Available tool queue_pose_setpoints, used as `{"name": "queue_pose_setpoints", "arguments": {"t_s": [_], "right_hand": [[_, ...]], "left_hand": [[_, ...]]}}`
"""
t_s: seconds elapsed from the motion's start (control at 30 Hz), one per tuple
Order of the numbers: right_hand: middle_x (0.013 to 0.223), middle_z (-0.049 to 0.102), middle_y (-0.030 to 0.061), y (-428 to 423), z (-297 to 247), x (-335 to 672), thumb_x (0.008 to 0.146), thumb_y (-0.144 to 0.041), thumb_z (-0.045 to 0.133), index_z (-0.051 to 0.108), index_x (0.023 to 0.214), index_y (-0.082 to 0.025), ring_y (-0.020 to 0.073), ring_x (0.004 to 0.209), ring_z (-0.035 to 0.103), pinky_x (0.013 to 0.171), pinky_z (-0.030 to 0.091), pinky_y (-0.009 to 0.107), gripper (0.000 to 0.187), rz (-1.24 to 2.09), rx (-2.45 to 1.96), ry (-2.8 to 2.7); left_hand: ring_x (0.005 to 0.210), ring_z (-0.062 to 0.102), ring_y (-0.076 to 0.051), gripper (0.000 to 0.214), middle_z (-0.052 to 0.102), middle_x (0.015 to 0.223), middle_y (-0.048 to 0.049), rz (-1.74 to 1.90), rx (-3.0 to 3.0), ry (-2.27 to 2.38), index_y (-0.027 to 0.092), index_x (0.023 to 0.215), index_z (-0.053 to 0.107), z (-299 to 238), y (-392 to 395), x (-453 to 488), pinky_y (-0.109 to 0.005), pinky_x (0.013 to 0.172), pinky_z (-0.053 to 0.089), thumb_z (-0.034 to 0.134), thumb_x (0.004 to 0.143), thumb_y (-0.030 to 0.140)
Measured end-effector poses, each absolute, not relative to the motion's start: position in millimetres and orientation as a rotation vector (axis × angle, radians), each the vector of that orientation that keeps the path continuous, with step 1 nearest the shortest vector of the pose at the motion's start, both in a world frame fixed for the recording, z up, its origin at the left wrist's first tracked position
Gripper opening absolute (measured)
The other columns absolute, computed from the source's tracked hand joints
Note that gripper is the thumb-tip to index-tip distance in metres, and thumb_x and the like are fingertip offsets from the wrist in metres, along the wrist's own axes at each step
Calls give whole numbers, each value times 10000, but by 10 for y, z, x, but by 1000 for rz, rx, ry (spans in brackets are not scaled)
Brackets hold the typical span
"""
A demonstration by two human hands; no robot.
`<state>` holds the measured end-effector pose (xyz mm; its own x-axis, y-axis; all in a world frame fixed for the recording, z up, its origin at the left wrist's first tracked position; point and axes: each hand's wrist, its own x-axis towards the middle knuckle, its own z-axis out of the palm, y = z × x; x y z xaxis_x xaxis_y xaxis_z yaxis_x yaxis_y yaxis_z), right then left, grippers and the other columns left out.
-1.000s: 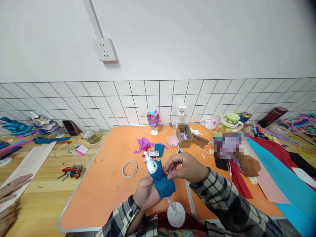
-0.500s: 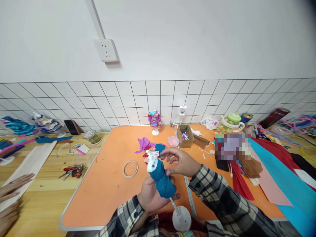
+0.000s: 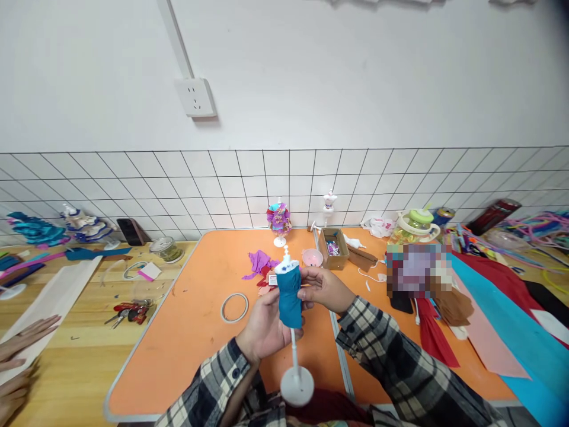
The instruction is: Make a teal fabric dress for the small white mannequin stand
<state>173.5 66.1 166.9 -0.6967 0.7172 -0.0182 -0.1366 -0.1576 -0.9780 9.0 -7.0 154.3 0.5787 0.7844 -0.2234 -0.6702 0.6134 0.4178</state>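
Note:
I hold a small white mannequin stand (image 3: 296, 382) upright above the orange table (image 3: 195, 350), its bust wrapped in teal fabric (image 3: 289, 299). My left hand (image 3: 263, 330) grips the wrapped bust from the left and below. From the right, my right hand (image 3: 323, 287) pinches the teal fabric near the top. The round white base hangs near the table's front edge.
A tape ring (image 3: 234, 306), purple and red scraps (image 3: 260, 263), a pink bowl (image 3: 312, 257) and a small cardboard box (image 3: 332, 248) lie behind. A dressed mannequin (image 3: 278, 219) stands by the tiled wall. Coloured sheets (image 3: 498, 332) cover the right. Another person's hands (image 3: 20, 350) rest at left, near keys (image 3: 128, 309).
The mannequin has swung from tilted to upright and risen a little. My right hand moved from its top down onto the fabric's right side.

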Motion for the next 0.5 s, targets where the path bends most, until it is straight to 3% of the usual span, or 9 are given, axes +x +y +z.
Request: {"name": "queue_pose_setpoints", "arguments": {"t_s": [0.1,0.27,0.5], "right_hand": [[828,659,7,631,1650,1671,626,-392,796,537,908,-185,148,732,634,649,516,278,435,1855,-679,-1393],[768,679,-3,498,1675,1576,668,-392,774,426,860,-214,147,672,643,654,506,289,436,1753,-768,-1220],[721,691,-11,325,1692,1493,672,-411,769,364,886,-239,170,566,639,563,514,309,489,1734,-822,-1112]], "left_hand": [[771,661,-217,444,685,971,-143,939,456,461,112,1052,635,1630,-65,-44,-294,644,476,486,888,496],[899,651,-232,315,690,1031,-131,1085,743,684,136,1113,640,1731,-171,-96,-348,825,470,597,880,343],[721,650,-181,291,696,966,-90,1057,951,947,141,1051,651,1751,-241,-72,-324,757,473,602,871,365]]}}
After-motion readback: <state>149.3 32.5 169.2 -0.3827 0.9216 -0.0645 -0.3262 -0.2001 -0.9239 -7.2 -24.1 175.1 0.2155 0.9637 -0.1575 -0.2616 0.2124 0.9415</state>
